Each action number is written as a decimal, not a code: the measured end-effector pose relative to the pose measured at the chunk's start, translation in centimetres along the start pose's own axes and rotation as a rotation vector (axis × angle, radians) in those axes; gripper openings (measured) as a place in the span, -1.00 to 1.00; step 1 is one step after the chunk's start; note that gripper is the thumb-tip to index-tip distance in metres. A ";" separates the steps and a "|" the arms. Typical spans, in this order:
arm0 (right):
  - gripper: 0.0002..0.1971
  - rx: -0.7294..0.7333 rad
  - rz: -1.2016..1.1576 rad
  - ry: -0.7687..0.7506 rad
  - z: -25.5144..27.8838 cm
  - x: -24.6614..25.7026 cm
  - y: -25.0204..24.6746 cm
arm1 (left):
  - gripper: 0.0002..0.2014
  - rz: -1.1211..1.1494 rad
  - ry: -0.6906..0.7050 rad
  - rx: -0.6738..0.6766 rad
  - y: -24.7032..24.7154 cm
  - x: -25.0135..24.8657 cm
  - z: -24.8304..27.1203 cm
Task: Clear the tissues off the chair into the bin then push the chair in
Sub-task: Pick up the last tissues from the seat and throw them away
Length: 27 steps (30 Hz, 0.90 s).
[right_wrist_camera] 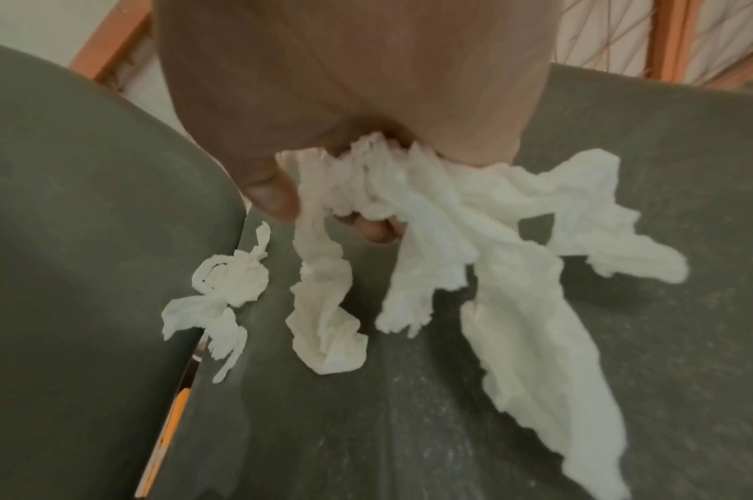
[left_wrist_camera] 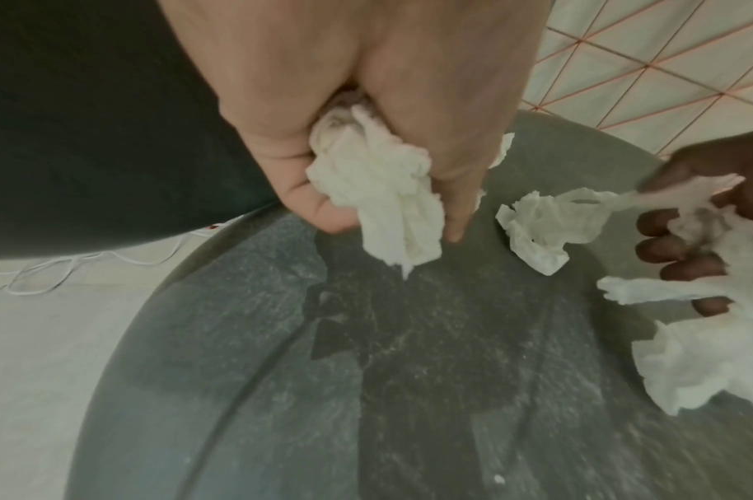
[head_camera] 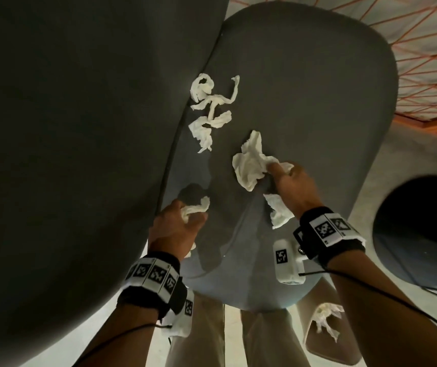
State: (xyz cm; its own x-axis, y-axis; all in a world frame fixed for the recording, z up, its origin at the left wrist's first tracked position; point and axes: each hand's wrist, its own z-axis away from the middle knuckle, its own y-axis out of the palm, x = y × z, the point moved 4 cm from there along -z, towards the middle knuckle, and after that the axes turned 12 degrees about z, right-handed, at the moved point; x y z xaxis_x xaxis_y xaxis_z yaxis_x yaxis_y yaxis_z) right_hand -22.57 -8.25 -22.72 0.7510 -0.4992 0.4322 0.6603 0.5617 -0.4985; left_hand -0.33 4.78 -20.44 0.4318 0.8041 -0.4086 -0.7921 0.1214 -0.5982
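White crumpled tissues lie on the grey chair seat point(head_camera: 304, 96). My left hand point(head_camera: 183, 221) grips one wadded tissue point(left_wrist_camera: 383, 196) just above the seat's near left part. My right hand point(head_camera: 289, 178) grips a bunch of tissues point(right_wrist_camera: 473, 243); one piece point(head_camera: 251, 162) sticks out ahead of the fingers and another strip point(head_camera: 279, 213) hangs below the palm. Further back near the backrest lie loose twisted tissues point(head_camera: 209, 102), seen again as tissue twists point(right_wrist_camera: 221, 297) in the right wrist view. The bin point(head_camera: 423, 234), round with a dark opening, stands on the floor at the right.
The chair's dark backrest point(head_camera: 66, 141) fills the left of the head view. A tan shoe point(head_camera: 328, 332) with a tissue on it is on the pale floor below the seat's front edge. An orange-lined surface point(head_camera: 429, 49) lies beyond the chair.
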 end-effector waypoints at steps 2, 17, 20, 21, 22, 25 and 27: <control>-0.53 -0.039 0.066 -0.009 -0.2 0.5 0.1 | -0.40 0.000 0.007 0.021 0.7 -0.6 -0.3; -0.80 -0.171 -0.082 -0.245 -1.3 1.4 1.0 | -0.81 -0.113 0.251 0.168 4.3 -7.9 -3.3; -0.86 -0.107 0.096 -0.203 -1.3 0.0 0.9 | -0.47 -0.067 0.286 0.196 5.6 -7.9 -2.5; -0.87 -0.093 0.169 -0.183 -1.2 -0.6 0.9 | -0.44 -0.086 0.296 0.211 6.2 -7.7 -2.3; -0.88 -0.096 0.178 -0.163 -1.2 -1.4 0.9 | -0.47 -0.113 0.305 0.214 6.8 -7.5 -2.1; -0.80 -0.128 -0.029 -0.093 -0.7 -3.6 0.4 | -0.69 -0.194 0.334 0.151 8.0 -6.9 -2.1; -0.80 -0.175 -0.162 -0.069 0.1 -4.9 -0.3 | -0.76 -0.228 0.340 0.131 8.2 -6.9 -2.2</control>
State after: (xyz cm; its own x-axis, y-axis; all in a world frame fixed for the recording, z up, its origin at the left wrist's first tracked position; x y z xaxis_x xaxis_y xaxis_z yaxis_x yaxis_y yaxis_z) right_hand -26.41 -5.94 -24.63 0.6384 -0.5235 0.5642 0.7652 0.3522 -0.5389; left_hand -8.87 -1.02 -24.09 0.7025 0.5134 -0.4929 -0.6984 0.3642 -0.6161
